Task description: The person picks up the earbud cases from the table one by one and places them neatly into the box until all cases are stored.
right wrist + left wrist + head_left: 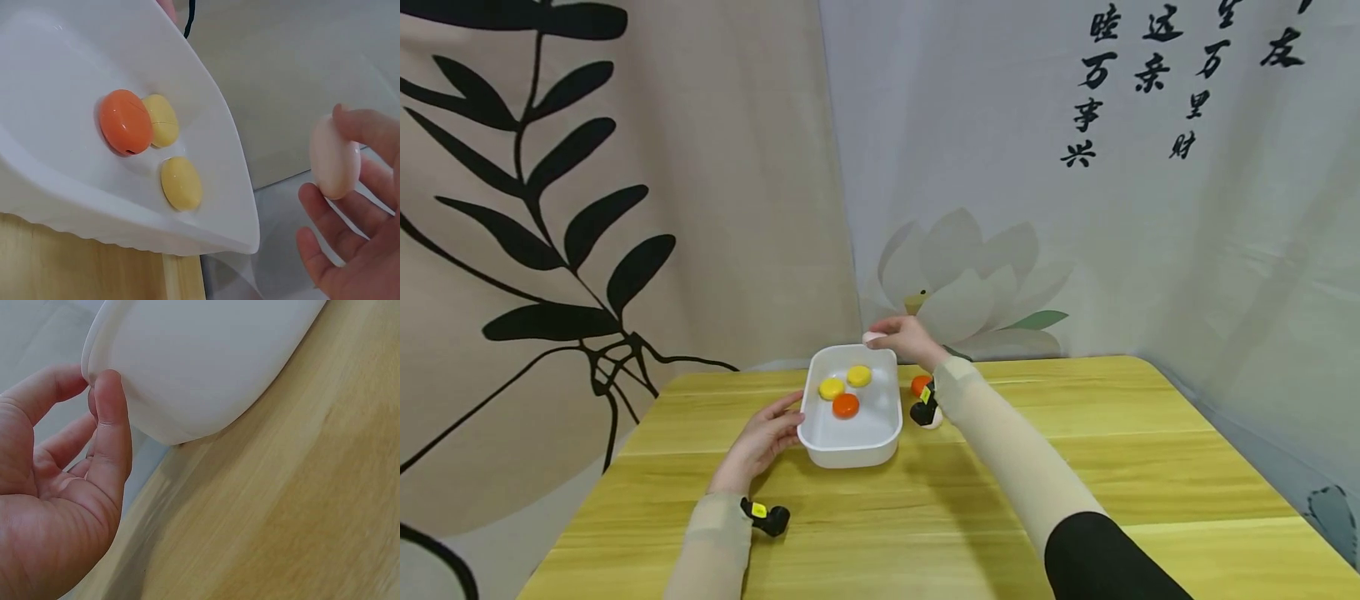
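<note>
A white basin (850, 457) stands on the table with two yellow pieces (859, 376) and one orange piece (846, 406) inside. My right hand (910, 340) pinches a pale pink rounded piece (334, 157) between thumb and fingers at the basin's far right corner; in the right wrist view it is just outside the rim. At the basin's left side my left hand (766, 437) holds the rim, thumb and fingertips on its edge in the left wrist view (81, 456).
Right of the basin, partly behind the right wrist's camera, lie another orange piece (921, 384) and a pale piece (934, 420). The wooden table (850, 533) ends just behind the basin, against a printed curtain (760, 208).
</note>
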Action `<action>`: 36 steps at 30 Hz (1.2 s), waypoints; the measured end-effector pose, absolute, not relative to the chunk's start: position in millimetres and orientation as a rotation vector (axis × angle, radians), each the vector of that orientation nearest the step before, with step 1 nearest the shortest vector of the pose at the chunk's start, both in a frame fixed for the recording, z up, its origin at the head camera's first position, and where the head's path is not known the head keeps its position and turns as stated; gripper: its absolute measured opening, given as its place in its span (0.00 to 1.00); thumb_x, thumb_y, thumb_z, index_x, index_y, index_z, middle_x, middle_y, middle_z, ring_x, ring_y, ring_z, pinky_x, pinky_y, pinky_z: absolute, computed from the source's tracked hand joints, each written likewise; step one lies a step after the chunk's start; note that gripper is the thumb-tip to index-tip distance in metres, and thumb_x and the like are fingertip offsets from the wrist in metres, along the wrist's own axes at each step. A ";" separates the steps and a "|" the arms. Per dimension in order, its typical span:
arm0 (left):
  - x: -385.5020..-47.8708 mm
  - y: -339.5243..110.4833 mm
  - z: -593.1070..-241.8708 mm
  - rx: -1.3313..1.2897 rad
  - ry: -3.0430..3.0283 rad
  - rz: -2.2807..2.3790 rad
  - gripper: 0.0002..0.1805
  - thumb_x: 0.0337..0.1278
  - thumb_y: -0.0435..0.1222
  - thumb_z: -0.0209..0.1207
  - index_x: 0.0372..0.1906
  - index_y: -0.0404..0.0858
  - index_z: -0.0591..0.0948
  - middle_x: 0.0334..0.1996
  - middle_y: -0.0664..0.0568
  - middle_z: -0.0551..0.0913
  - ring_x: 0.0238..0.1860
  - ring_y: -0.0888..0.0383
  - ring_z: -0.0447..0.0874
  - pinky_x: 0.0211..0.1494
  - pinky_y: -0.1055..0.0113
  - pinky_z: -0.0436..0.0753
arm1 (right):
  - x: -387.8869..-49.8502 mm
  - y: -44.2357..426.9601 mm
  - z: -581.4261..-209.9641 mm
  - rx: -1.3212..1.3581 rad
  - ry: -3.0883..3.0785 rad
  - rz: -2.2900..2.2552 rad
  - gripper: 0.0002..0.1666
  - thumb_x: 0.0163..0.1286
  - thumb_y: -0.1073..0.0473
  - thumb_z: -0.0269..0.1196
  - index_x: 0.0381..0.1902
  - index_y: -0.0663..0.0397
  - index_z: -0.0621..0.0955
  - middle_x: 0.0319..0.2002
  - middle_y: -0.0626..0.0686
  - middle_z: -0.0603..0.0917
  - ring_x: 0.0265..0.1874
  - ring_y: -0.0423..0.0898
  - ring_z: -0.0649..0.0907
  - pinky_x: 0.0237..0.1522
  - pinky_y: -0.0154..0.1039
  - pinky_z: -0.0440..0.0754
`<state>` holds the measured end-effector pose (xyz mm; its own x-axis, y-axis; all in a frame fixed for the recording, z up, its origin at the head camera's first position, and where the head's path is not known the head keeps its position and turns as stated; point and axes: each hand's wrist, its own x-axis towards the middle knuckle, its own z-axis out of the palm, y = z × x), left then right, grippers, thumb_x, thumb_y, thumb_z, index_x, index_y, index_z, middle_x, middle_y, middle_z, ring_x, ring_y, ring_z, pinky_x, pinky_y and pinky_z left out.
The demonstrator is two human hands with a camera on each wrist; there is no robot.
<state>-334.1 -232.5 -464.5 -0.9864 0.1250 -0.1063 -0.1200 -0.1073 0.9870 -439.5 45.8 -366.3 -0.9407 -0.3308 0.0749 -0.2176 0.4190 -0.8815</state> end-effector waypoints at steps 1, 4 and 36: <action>-334.3 -232.3 -464.9 0.003 1.982 2.220 0.31 0.67 0.30 0.56 0.73 0.36 0.62 0.52 0.35 0.77 0.34 0.58 0.81 0.40 0.69 0.82 | -439.0 45.0 -366.5 -0.493 2.553 -1.556 0.25 0.62 0.52 0.70 0.55 0.55 0.81 0.53 0.53 0.82 0.51 0.50 0.78 0.57 0.46 0.75; -334.6 -232.0 -465.8 0.001 1.983 2.218 0.30 0.68 0.30 0.54 0.73 0.36 0.62 0.52 0.34 0.76 0.33 0.58 0.81 0.39 0.69 0.82 | -438.7 42.7 -368.2 -0.493 2.550 -1.559 0.25 0.62 0.52 0.70 0.55 0.56 0.81 0.53 0.53 0.82 0.51 0.50 0.78 0.58 0.47 0.75; -333.5 -231.8 -465.9 -0.010 2.012 2.192 0.29 0.68 0.30 0.54 0.73 0.38 0.63 0.55 0.32 0.74 0.35 0.56 0.81 0.40 0.69 0.82 | -447.7 22.0 -396.2 -0.414 2.578 -1.585 0.28 0.61 0.52 0.70 0.57 0.58 0.80 0.55 0.55 0.81 0.53 0.52 0.78 0.59 0.47 0.75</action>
